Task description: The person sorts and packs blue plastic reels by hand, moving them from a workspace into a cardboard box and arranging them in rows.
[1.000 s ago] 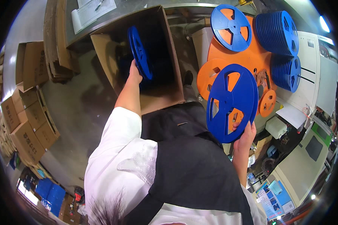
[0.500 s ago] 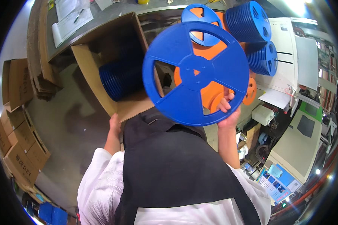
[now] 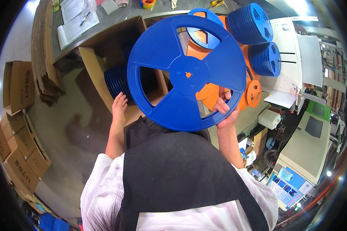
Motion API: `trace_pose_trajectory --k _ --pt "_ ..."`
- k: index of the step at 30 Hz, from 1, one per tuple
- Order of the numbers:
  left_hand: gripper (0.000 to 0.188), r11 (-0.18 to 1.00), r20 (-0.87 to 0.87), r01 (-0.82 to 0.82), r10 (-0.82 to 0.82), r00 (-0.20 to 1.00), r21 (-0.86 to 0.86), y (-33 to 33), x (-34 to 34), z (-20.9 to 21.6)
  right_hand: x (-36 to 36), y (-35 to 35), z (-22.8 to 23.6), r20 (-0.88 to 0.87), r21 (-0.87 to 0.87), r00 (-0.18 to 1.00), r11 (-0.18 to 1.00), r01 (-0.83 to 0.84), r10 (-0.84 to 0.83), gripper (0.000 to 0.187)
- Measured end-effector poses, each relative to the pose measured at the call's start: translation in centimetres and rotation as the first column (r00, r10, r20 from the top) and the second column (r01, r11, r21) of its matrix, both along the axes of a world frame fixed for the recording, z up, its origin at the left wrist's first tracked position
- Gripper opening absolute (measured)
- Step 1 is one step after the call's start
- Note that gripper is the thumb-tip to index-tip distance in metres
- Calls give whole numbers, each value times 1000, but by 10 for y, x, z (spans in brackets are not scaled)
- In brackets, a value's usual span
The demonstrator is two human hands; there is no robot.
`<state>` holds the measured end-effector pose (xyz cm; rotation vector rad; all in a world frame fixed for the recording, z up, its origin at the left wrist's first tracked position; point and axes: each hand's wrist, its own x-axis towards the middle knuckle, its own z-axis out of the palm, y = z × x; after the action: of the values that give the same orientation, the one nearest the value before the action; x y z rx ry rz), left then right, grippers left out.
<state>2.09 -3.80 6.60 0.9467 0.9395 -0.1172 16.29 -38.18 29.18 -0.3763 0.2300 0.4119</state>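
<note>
Blue reel [image 3: 196, 72] — clamped at rim in fingers of right hand [image 3: 228, 119]; left hand [image 3: 120, 108] — fingers apart.

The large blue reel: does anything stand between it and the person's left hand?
Nothing visible does. The left hand is empty, near the large blue reel but apart from it. The open box and its blue reels show behind this gap. The right hand holds the reel's rim.
</note>
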Motion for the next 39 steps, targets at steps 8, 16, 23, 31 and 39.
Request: trace_pose_trajectory --k 8,16,23,31,39 --pt "49 498 258 -145 -164 952 855 -4 69 119 -10 4 9 -45 -60 999 998 0 -2 25" --pt "73 210 161 93 -913 376 973 -134 108 221 -20 29 6 -117 -172 991 981 -86 66 24" --pt "55 185 -224 332 -441 869 925 -21 84 113 -17 3 6 -110 -97 993 995 32 -43 31" --pt "55 202 96 16 -535 839 979 -51 93 189 -7 35 30 31 -248 997 966 75 -69 26" --pt "63 640 532 267 262 806 -720 -71 95 177 -4 125 74 480 -848 119 424 318 869 75"
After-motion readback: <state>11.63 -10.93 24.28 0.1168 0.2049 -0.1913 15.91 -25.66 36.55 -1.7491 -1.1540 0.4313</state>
